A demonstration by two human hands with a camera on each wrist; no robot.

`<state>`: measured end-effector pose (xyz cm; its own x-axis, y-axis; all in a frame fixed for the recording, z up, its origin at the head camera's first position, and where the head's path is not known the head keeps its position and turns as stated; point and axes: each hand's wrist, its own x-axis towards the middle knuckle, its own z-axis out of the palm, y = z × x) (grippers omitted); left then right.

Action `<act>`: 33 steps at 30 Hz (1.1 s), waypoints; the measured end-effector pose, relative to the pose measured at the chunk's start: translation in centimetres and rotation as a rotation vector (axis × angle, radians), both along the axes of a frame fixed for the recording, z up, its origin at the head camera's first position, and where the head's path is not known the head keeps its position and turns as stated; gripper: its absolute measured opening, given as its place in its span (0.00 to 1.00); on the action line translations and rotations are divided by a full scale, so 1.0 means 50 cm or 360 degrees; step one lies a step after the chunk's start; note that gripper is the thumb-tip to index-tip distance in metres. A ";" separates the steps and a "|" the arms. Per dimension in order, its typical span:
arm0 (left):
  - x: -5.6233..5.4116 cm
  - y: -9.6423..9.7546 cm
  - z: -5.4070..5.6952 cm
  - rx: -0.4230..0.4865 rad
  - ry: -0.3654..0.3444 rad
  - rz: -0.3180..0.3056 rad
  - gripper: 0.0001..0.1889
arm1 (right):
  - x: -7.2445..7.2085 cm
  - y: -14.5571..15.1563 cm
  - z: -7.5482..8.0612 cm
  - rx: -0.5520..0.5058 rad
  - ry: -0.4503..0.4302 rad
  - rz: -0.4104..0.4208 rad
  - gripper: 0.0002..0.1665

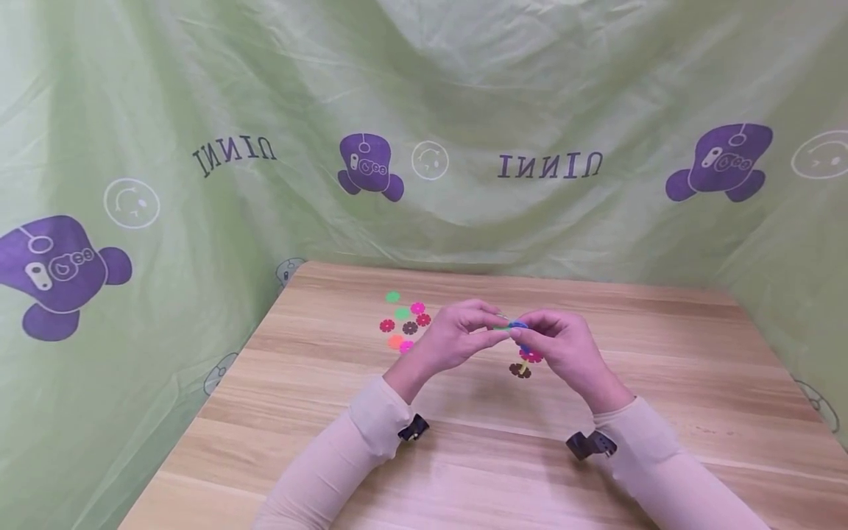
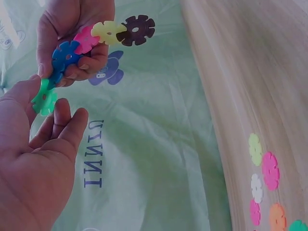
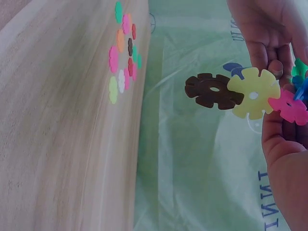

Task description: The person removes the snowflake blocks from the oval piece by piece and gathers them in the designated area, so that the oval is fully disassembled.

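Observation:
Both hands are raised over the table around a chain of notched plastic flower discs. My left hand [image 1: 457,335] pinches a green disc [image 2: 44,102] at the chain's end. Beside it, my right hand [image 1: 570,350] grips the chain at the blue disc [image 2: 65,57], thumb on top. In the left wrist view, green meets blue at their edges; whether the slots are fully joined I cannot tell. A pink disc [image 3: 288,108], a yellow disc [image 3: 252,82] and a dark brown disc [image 3: 201,91] follow in line, hanging free of the fingers.
Several loose flower discs lie on the wooden table [image 1: 331,383] left of the hands, among them a green disc [image 1: 393,297], an orange disc [image 1: 395,341] and a white disc [image 3: 121,81]. A green printed curtain [image 1: 464,235] hangs behind and beside the table.

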<state>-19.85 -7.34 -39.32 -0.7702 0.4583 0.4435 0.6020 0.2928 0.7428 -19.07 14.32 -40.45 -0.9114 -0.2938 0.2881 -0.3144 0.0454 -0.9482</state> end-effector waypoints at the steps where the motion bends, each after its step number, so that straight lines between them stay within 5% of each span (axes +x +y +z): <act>1: 0.000 0.000 0.000 -0.0004 0.0007 0.0001 0.10 | 0.001 -0.001 0.000 0.0000 0.0002 -0.0011 0.11; 17: -0.010 -0.009 0.004 -0.0089 0.0112 -0.0034 0.10 | -0.002 -0.013 -0.006 -0.0084 0.0016 -0.0045 0.11; 33: -0.018 -0.011 -0.002 -0.0109 0.0175 -0.0035 0.10 | -0.006 -0.023 -0.009 -0.0098 -0.0032 -0.0227 0.15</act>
